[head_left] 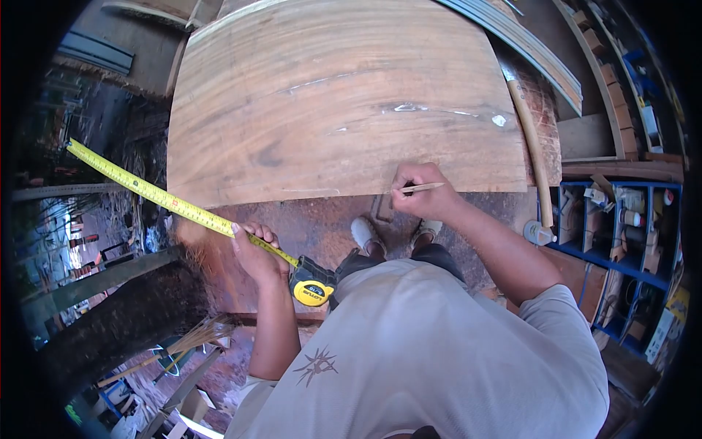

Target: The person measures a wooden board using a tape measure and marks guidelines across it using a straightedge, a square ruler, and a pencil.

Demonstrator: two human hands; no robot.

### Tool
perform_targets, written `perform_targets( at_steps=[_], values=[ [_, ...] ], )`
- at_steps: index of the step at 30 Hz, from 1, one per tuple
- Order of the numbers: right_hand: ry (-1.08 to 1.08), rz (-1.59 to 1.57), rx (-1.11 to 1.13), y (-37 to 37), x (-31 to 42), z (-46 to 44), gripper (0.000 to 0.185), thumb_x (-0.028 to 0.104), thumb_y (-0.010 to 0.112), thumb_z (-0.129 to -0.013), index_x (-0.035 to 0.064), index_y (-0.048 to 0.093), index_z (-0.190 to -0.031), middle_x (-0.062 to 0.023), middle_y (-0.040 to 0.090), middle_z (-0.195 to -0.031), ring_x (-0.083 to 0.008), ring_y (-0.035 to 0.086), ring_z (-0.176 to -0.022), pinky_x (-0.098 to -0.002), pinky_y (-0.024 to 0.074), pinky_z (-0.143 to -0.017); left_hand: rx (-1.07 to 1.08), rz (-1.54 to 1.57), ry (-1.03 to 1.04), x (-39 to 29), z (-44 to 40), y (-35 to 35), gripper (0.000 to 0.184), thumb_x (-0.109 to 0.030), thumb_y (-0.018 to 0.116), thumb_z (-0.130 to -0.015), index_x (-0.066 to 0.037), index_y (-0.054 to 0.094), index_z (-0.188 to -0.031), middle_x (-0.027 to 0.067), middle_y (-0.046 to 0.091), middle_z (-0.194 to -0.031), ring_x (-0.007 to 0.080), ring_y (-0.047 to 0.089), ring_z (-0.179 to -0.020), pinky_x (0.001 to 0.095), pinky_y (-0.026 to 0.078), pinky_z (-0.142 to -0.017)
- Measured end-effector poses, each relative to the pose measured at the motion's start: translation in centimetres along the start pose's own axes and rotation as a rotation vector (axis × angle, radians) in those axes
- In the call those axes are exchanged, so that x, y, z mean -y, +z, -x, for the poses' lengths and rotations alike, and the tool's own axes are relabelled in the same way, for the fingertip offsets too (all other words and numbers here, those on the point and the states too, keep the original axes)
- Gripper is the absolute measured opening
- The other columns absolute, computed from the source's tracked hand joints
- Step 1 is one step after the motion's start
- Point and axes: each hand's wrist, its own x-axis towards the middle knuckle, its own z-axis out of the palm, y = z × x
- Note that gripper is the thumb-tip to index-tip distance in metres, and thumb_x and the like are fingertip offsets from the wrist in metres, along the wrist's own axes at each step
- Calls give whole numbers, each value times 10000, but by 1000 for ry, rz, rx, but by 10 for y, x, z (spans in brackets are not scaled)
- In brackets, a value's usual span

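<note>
Reading "LOTUS": tape measure (313,282), its yellow blade (153,193) in left fingers (263,235).

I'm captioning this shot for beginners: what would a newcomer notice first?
Probably the bright yellow tape blade, extending toward the left of the view from the left hand, with its black-and-yellow case hanging below. Next, the broad wooden slab filling the upper middle. Then the right hand at the slab's near edge, holding a thin pencil-like stick.
</note>
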Motion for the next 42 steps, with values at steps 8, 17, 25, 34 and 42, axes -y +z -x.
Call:
perform_targets(
  at_steps=[8, 17, 25, 34, 42],
  values=[
    [56, -5, -31, 0, 3, 0, 89, 27, 675, -727, 22, 586, -725, -78, 623, -664, -138, 620, -627, -279, 471, -572, -7, -10, -6, -1, -1, 1, 332, -359, 430, -1022, -114, 412, -798, 26, 421, -697, 129, 432, -555, 245, 368, -443],
    [122, -176, -12, 1, 8, 17, 128, 131, 607, -856, 18, 640, -904, -85, 663, -826, -151, 630, -751, -292, 510, -695, 56, 19, 7, -5, 1, 10, 334, -359, 422, -1025, -108, 412, -805, 27, 418, -699, 133, 431, -568, 243, 377, -453],
    [91, -60, 146, 17, 55, 36, 639, 322, 702, -870, 11, 414, -1347, -158, 558, -1269, -248, 547, -1169, -395, 445, -988, 295, -91, 64, -4, 52, 131, 267, -303, 436, -1032, -97, 456, -865, 20, 522, -698, 117, 511, -579, 253, 418, -495],
    [249, -369, -196, -73, 41, 60, 581, 347, 762, -815, 38, 483, -1221, -77, 591, -1053, -130, 556, -991, -299, 463, -872, 779, 16, 227, 13, 130, 270, 226, -292, 494, -1017, -72, 510, -966, 64, 607, -739, 134, 562, -615, 262, 458, -578],
    [215, -447, -384, -172, -2, 86, 496, 194, 767, -792, 29, 483, -1164, -70, 584, -995, -126, 560, -928, -290, 470, -843, 1070, -92, 154, 62, 193, 371, 270, -274, 462, -1027, -6, 491, -1026, 140, 672, -928, 191, 674, -880, 336, 553, -836]
  ],
)
